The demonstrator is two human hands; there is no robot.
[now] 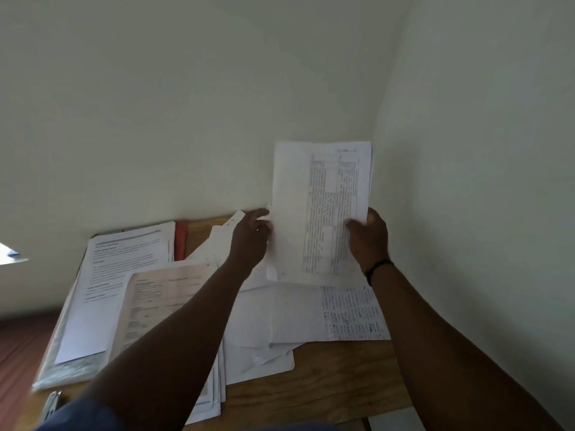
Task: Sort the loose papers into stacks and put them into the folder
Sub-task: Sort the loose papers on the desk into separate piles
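Both hands are up over the worktop (326,384), holding one printed sheet (323,213) upright against the wall corner. Right hand (370,237) pinches the sheet's lower right edge, thumb in front, fingers curled behind. Left hand (250,244) grips the left edge, fingers wrapped round it; that side is motion-blurred, so I can't tell the exact finger placement.

Step in hand, as I read it: identify the sheet and assign it to a stack. To do it well:
- keep it taut between both hands so it doesn't fold over
- read the header or table layout, then match to a like pile
- lay it square on that pile, edges aligned, so the stack slides into the folder later
- release one hand only once the sheet is flat

Sheet: white, portrait, dense table of small print down the right half, left half mostly blank, faint vertical crease. Text is too small to read.

Below it: loose papers (311,315) overlap in the middle of the worktop, one with dense handwriting at the right. A pinkish form (168,293) lies under the left forearm. A typed page (124,265) sits on a clear plastic folder (62,371) at the left edge. A red cover (181,241) shows at the back. Sorting looks early; piles aren't squared yet.
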